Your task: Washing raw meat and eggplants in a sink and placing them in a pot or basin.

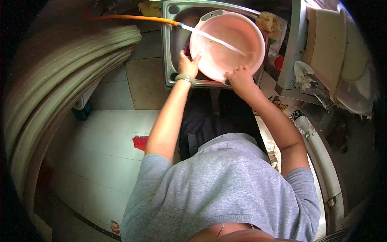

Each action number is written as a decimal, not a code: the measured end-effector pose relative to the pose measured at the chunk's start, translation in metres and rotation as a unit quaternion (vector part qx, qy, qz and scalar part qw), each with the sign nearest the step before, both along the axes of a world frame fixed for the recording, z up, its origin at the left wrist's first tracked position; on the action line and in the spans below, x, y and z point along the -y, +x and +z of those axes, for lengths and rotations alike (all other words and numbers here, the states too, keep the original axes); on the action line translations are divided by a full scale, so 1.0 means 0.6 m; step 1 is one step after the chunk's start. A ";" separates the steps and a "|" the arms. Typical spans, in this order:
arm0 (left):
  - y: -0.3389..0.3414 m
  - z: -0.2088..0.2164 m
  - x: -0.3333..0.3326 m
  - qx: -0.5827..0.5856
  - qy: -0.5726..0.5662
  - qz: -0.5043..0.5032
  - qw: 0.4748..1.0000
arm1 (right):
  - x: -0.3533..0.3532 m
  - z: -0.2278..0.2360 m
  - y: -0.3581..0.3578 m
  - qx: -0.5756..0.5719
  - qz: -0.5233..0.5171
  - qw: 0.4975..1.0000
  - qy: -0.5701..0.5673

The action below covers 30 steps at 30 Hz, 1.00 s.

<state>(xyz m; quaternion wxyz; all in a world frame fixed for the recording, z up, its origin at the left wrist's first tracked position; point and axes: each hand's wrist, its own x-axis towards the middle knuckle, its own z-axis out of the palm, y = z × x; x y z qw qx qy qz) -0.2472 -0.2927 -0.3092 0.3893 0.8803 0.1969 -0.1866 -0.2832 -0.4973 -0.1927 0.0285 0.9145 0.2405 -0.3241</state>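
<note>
A round pink basin [260,44] sits tilted in a stainless steel sink [171,44], with shallow water inside. My left hand [188,66] holds its left rim, the thumb inside and the fingers outside; a pale bangle circles that wrist. At the near rim, by a handle slot, my right hand [241,80] grips the basin with its fingers over the edge. An orange hose [141,17] reaches in from the left, and a white jet of water runs from its end into the basin. Something dark purple [187,47] shows partly behind my left fingers.
A tan, fibrous scrubber [269,25] lies at the sink's far right corner. A small red object [279,63] is right of the sink. Pale ridged panels [80,60] curve along the left. On the white tiled floor [109,133] lies a red object [140,142].
</note>
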 end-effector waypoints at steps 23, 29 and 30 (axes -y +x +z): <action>-0.015 -0.010 0.076 -0.146 -0.325 0.217 0.909 | 0.082 -0.187 0.101 -0.312 -0.002 0.950 -0.025; -0.025 -0.020 0.102 -0.171 -0.324 0.189 0.911 | 0.088 -0.282 0.225 -0.015 -0.318 0.948 0.001; -0.018 -0.009 0.103 -0.191 -0.308 0.183 0.914 | 0.048 -0.299 0.212 0.039 -0.291 0.956 0.012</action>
